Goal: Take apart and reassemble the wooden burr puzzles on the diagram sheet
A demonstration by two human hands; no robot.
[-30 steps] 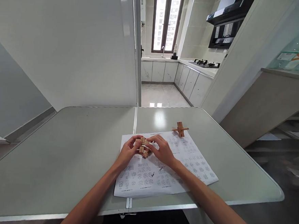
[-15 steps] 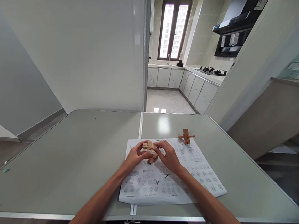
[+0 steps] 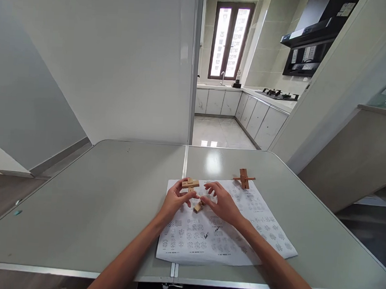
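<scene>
Grey-green tabletop with metal edging (image 3: 122, 214): bears a white printed paper sheet (image 3: 212, 248).
Left hand (image 3: 176, 199): thumb and fingers clamped on a light-brown notched wooden block assembly (image 3: 190, 184), above the sheet.
Right hand (image 3: 223, 204): thumb and fingertips spread apart; whether the thumb touches the small tan wooden pieces (image 3: 198, 207) between both hands is unclear.
Sheet's far edge: reddish-brown cross-shaped wooden assembly (image 3: 244, 179).

A hand could pass over the left side of the tabletop (image 3: 76, 207), but at the printed sheet (image 3: 219, 236) the left hand (image 3: 175, 199) holding wooden blocks (image 3: 190, 185), the right hand (image 3: 223, 204) and a wooden cross (image 3: 244, 179) obstruct.
</scene>
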